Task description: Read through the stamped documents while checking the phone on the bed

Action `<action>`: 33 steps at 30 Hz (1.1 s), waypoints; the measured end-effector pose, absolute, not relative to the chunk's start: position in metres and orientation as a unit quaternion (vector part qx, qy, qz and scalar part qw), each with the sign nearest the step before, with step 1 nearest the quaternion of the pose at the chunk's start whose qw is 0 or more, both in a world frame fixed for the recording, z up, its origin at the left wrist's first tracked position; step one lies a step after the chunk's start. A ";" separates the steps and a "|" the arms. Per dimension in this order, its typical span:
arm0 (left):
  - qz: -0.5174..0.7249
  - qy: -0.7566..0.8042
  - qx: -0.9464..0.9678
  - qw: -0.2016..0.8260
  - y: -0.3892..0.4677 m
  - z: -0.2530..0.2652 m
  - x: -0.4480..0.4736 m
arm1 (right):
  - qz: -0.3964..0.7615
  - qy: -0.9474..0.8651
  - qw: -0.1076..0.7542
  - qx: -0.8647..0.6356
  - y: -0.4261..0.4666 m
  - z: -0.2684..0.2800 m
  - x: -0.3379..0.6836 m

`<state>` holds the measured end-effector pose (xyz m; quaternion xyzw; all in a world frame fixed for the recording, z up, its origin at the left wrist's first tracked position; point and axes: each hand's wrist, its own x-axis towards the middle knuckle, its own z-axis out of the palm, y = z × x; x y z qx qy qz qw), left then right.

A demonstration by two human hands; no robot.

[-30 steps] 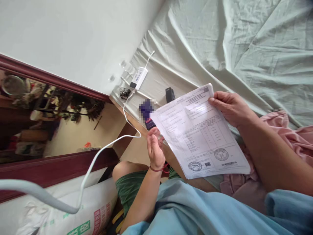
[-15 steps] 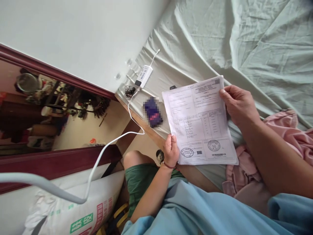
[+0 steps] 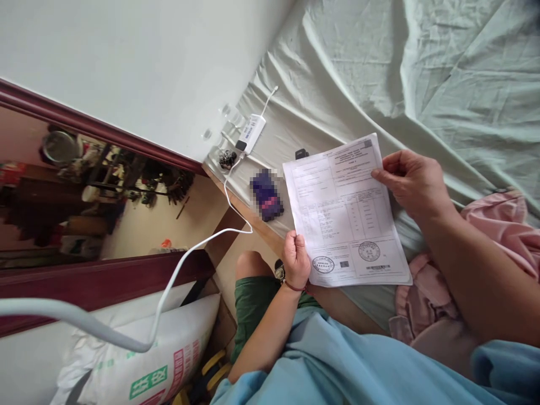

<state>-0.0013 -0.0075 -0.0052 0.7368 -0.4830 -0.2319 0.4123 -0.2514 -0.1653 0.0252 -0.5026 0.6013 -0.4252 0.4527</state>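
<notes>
A stack of printed papers (image 3: 341,219) with a table, round and oval stamps and a barcode lies tilted before me, face up. My left hand (image 3: 296,261) is closed on its lower left edge, thumb on top. At the upper right edge, my right hand (image 3: 415,183) pinches the papers between thumb and fingers. Left of the papers rests a dark phone-like object (image 3: 266,194), blurred by pixels. A small black item (image 3: 301,153) shows partly from behind the top edge.
Around me are a bed with a pale green sheet (image 3: 337,101), a white power bank or adapter (image 3: 252,134), a long white cable (image 3: 185,259), clear containers (image 3: 232,114) by the wall, pink cloth (image 3: 502,222) at right, and a white printed sack (image 3: 169,354) at lower left.
The papers' upper right corner has bent or shifted slightly left along with my right hand's fingertips. My left hand keeps its hold. The whole view has shifted a little.
</notes>
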 end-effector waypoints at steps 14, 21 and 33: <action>-0.180 -0.489 0.762 0.386 -0.010 -0.003 -0.006 | -0.420 0.617 0.430 -0.508 -0.165 0.024 -0.251; -0.193 -0.482 0.760 0.390 -0.008 -0.005 -0.006 | -0.417 0.639 0.356 -0.540 -0.163 0.029 -0.250; -0.323 -0.451 0.697 0.454 -0.003 -0.008 -0.005 | -0.526 0.529 0.428 -0.510 -0.165 0.025 -0.248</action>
